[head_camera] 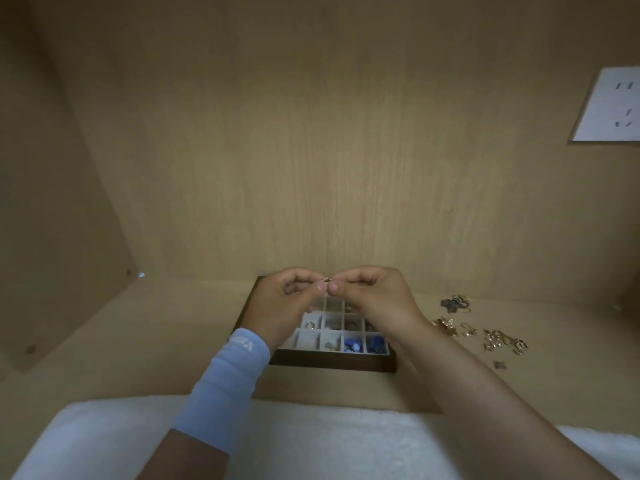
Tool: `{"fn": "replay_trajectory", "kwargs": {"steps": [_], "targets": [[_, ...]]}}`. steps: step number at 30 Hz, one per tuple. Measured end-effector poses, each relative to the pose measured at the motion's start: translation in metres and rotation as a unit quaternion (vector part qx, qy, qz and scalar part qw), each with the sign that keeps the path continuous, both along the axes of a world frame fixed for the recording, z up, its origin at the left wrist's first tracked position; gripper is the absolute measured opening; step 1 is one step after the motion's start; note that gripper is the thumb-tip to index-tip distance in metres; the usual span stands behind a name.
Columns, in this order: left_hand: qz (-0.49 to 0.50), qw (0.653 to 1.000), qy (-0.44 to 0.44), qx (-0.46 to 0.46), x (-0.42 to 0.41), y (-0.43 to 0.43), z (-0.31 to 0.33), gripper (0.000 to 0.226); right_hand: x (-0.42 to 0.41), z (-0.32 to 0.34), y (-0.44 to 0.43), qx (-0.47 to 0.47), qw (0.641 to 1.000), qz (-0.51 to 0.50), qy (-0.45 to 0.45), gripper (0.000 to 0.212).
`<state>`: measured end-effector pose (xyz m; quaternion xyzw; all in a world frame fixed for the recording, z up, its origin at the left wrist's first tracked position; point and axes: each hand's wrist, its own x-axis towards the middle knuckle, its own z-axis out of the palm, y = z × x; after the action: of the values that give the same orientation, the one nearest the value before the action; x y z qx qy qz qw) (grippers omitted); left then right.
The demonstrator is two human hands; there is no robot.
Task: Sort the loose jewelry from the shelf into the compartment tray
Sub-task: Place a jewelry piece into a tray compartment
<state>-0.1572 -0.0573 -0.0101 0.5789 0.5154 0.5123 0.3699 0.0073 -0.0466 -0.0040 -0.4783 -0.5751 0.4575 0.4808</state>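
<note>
Past the cloth (311, 441), a gold piece (327, 279) is pinched in the grip of left hand (287, 303) and right hand (379, 299), with the tray (332, 364) below; were it loosened unevenly, the piece could be dropped into a wrong compartment.

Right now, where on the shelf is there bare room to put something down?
The widest bare shelf lies between the side wall and the compartment tray. A narrower strip runs between the tray's front and the white cloth. Right of the tray, loose jewelry crowds it, and the left hand and right hand pinch a gold piece above the tray.
</note>
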Motion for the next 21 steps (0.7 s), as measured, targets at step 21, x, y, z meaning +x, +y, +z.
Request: {"fn": "replay_trajectory", "kwargs": {"steps": [21], "targets": [[0.075, 0.929, 0.363, 0.018, -0.088, -0.008, -0.046, 0.018, -0.109, -0.030, 0.009, 0.231, 0.774, 0.089, -0.582, 0.021]]}}
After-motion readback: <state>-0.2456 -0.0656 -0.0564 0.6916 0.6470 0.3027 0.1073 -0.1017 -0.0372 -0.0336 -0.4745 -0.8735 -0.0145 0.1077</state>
